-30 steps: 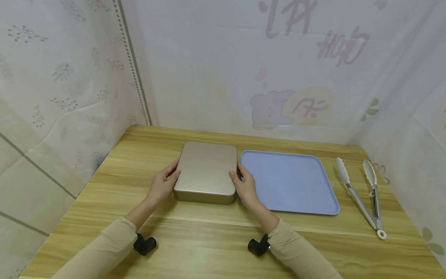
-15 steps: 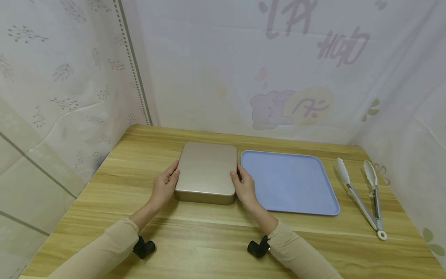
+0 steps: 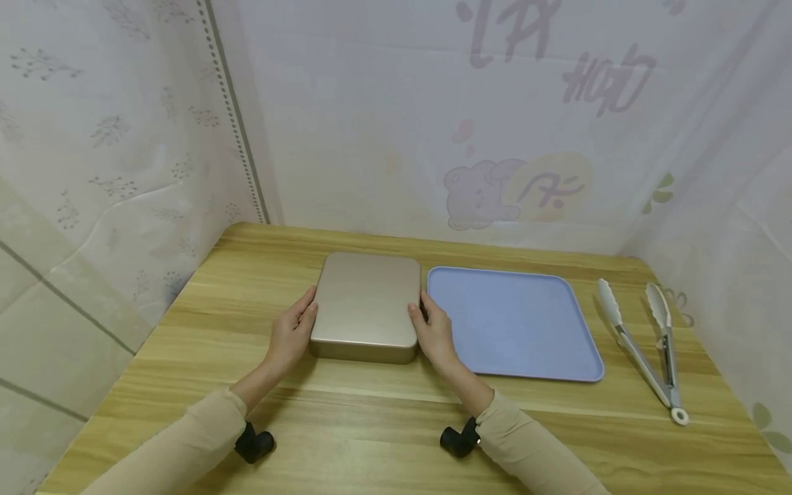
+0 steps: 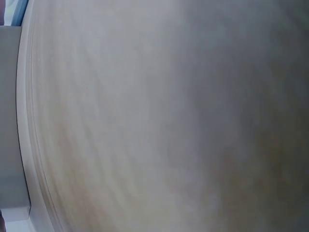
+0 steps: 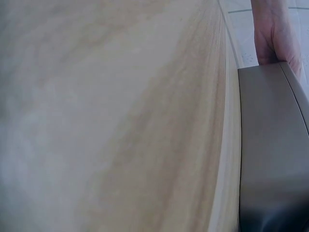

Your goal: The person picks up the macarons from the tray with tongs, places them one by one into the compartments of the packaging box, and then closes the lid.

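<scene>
A flat champagne-coloured metal box (image 3: pixel 368 302) with rounded corners lies on the table, left of the blue tray. My left hand (image 3: pixel 292 330) grips its left side, the thumb at the top edge and the fingers along the wall. On the opposite side my right hand (image 3: pixel 435 333) holds it the same way, its thumb over the top edge. The left wrist view shows the box's front wall (image 4: pixel 8 121) at the far left. In the right wrist view the front wall (image 5: pixel 270 130) is at the right, with the left hand (image 5: pixel 276 41) behind it. The box's inside is hidden.
A blue tray (image 3: pixel 513 323) lies just right of the box, partly behind the right hand. Beyond it, white-tipped metal tongs (image 3: pixel 646 357) lie spread near the right table edge. Patterned cloth (image 3: pixel 371 137) hangs behind the wooden table (image 3: pixel 359 440).
The left hand's thumb has slid slightly outward to the box's edge. The box, tray and tongs stay in place, and the right hand is almost unchanged.
</scene>
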A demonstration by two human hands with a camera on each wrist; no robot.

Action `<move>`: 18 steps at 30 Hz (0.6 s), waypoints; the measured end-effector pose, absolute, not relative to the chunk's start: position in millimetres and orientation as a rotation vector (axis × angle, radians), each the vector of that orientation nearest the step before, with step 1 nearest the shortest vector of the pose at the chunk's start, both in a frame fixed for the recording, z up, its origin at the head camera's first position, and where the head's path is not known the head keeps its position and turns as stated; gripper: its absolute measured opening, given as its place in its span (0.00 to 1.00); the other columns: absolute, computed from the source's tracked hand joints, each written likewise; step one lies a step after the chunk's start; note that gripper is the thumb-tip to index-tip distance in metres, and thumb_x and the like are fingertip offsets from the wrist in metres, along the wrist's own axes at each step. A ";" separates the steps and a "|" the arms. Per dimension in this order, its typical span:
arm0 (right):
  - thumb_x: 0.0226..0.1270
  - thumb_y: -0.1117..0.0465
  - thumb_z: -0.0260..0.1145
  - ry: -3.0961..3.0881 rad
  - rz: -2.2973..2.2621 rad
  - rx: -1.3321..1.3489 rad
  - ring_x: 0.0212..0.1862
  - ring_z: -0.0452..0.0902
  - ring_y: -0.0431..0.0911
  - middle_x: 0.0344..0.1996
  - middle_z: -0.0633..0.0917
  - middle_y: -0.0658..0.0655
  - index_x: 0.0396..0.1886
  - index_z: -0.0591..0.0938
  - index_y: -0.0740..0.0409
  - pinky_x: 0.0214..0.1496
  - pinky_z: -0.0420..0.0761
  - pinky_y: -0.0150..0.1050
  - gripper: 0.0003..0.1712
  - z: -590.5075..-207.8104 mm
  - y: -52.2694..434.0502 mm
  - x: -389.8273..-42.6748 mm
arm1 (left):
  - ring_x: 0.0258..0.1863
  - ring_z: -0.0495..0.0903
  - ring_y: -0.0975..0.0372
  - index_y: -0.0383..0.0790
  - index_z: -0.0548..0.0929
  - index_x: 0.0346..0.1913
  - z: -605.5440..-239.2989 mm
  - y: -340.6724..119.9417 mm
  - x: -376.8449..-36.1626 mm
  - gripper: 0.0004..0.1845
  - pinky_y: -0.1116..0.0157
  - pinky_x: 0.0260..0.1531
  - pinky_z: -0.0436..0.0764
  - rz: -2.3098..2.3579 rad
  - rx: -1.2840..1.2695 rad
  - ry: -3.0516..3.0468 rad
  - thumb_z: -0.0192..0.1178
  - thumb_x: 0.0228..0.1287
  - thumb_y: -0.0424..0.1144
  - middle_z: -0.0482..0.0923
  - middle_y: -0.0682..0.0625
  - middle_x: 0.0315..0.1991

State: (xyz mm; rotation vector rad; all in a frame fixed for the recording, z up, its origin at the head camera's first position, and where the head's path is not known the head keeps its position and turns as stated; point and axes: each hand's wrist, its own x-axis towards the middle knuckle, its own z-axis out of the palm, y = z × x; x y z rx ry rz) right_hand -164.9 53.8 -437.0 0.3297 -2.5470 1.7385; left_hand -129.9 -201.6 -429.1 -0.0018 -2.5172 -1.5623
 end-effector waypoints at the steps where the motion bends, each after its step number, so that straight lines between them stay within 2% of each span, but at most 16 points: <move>1: 0.78 0.59 0.53 -2.547 1.742 0.325 0.68 0.69 0.61 0.65 0.72 0.74 0.70 0.63 0.76 0.68 0.74 0.54 0.30 -437.2 54.0 -164.7 | 0.73 0.60 0.45 0.25 0.61 0.71 -429.2 -201.7 -129.9 0.25 0.52 0.71 0.62 -1.573 -0.001 -2.516 0.44 0.78 0.35 0.60 0.34 0.72; 18: 0.78 0.58 0.53 -2.552 1.639 0.368 0.68 0.68 0.63 0.65 0.71 0.75 0.69 0.63 0.79 0.68 0.72 0.55 0.31 -439.8 56.2 -165.8 | 0.73 0.61 0.45 0.26 0.63 0.71 -428.5 -200.5 -128.5 0.25 0.51 0.72 0.62 -1.563 0.001 -2.516 0.45 0.78 0.36 0.61 0.34 0.72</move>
